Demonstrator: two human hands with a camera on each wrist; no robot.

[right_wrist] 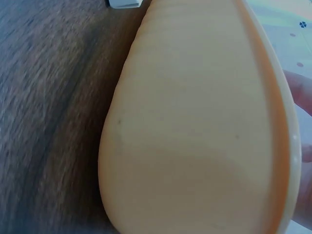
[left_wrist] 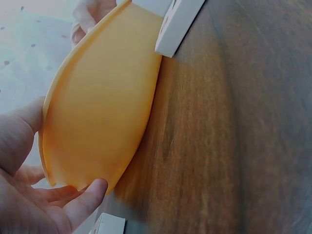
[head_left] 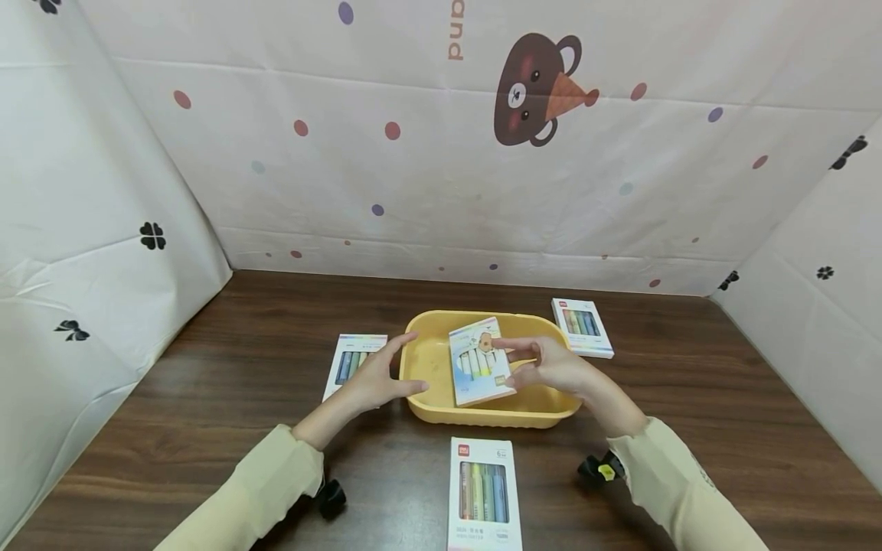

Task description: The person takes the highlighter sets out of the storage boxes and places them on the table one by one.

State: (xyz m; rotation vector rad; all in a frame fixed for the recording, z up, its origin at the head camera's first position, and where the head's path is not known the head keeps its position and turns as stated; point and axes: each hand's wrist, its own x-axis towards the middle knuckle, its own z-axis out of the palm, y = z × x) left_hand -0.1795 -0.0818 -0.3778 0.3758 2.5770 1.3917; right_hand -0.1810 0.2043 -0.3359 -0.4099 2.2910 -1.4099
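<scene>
In the head view, a yellow plastic basket (head_left: 430,348) stands on the table. My left hand (head_left: 375,380) is at its left end, thumb and index finger spread at the rim. The left wrist view shows that hand's fingers (left_wrist: 85,202) against the basket's end wall. Inside the basket is a white and blue box of markers (head_left: 472,386) with a bear picture, lying at a slant. My right hand (head_left: 544,363) holds this box by its right edge, index finger over the top face and thumb near the lower right corner. In the right wrist view the basket wall hides most of that hand.
Another marker box (head_left: 482,490) lies in front of the basket. A second (head_left: 354,356) is at its left, partly behind my left hand, and a third (head_left: 586,333) at its back right. White printed cloth (head_left: 441,191) walls in the brown table (head_left: 207,428) behind and at both sides.
</scene>
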